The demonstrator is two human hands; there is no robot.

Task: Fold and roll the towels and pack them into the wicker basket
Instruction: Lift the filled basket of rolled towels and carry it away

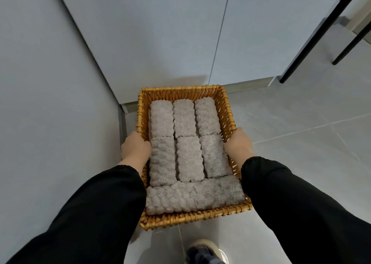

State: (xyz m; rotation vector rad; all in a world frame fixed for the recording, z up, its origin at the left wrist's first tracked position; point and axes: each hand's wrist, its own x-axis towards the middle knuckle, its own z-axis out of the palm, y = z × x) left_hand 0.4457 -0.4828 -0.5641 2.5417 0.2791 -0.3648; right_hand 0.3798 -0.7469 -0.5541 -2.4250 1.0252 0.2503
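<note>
Gripping left rim of wicker basket (180,90) with left hand (135,147), thumb hooked over the edge, just beside a roll. Gripping right rim with right hand (239,143); fingertips hidden behind the wall. Carried above tiled floor (301,143). Packed between the hands with seven rolled grey towels (188,157): six lengthwise, one crosswise at near end.

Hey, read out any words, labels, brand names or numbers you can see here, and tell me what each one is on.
No text can be read in this view.
The basket, towels, sleeves and cabinet show no print, tags or labels.
The shoe is cut off at the bottom edge; no marking on it is legible.
</note>
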